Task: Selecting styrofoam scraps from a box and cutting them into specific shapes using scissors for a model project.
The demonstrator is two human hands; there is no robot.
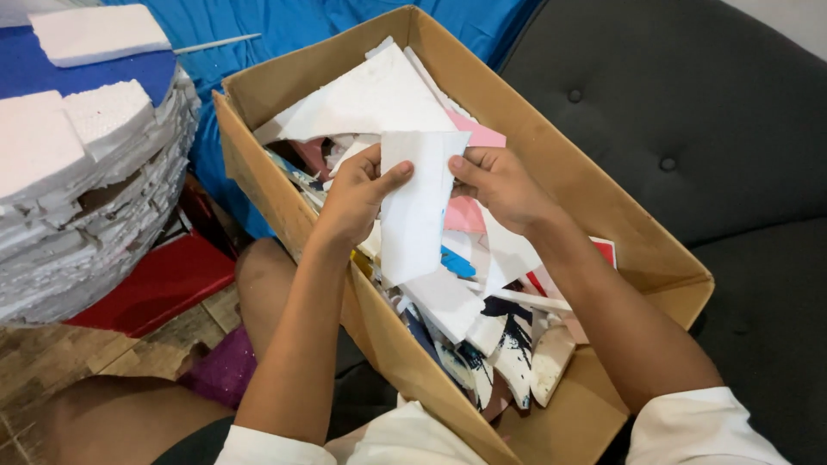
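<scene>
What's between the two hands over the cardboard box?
In the head view, one white foam sheet spans the gap between the left hand and the right hand, pinched by both.

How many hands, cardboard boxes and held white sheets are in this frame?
Hands: 2, left hand and right hand
Cardboard box: 1
White sheet held by both hands: 1
Total: 4

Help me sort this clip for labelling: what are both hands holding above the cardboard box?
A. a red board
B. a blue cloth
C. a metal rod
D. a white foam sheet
D: the left hand and right hand grip a white foam sheet by its two edges, above the scrap-filled cardboard box.
</scene>
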